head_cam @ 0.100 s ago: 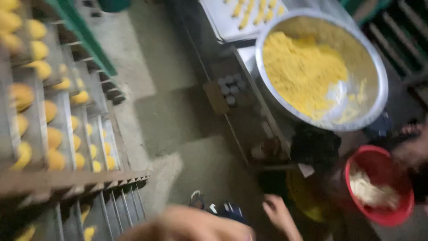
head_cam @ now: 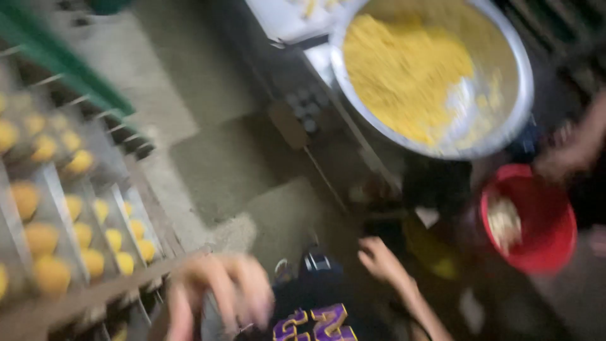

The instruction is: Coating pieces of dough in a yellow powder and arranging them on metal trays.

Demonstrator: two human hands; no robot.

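Observation:
My left hand (head_cam: 218,292) is blurred low in the head view, fingers spread and holding nothing, right beside the front edge of a rack of trays (head_cam: 95,293). The trays carry rows of round yellow dough pieces (head_cam: 82,232). My right hand (head_cam: 380,259) hangs over the dark floor with loosely curled fingers and nothing in it. It is left of a red bucket (head_cam: 548,243) holding something pale.
A wide metal basin (head_cam: 508,129) of yellow crumbly filling stands at the upper right, with a pale tray (head_cam: 278,22) behind it. Another person's hand (head_cam: 568,155) reaches in above the red bucket. Grey concrete floor (head_cam: 214,158) lies between rack and basin.
Both my hands have come a little higher in the view, and the left one now shows spread fingers. The view has shifted slightly.

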